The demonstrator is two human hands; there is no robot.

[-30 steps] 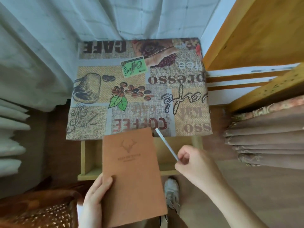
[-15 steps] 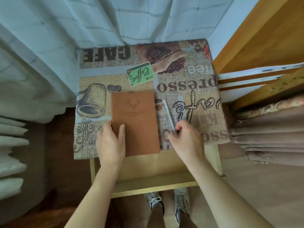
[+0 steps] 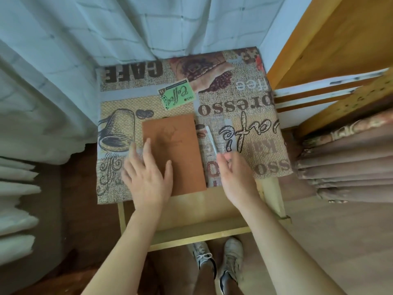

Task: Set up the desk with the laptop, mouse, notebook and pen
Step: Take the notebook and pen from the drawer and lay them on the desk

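a: where the left hand [image 3: 146,177] lies flat with fingers spread, what is under it?

b: the brown notebook [image 3: 173,152], closed. the palm presses on its near left corner and grips nothing.

a: and the right hand [image 3: 236,177]?

b: loose, fingers slack, fingertips right at the near end of the white pen [image 3: 211,141]. blur hides whether they touch it; it is not pinched.

a: where do the two things lie?

b: the notebook sits mid-desk, its near edge almost at the desk's [image 3: 261,103] near edge. the pen lies just beside the notebook's right edge, apart from it, running front to back with a slight tilt.

a: anything further out?

b: a pulled-out wooden drawer [image 3: 197,211] below the near edge, a pale curtain [image 3: 127,28] over the far edge, a wooden shelf [image 3: 331,39] past the right edge.
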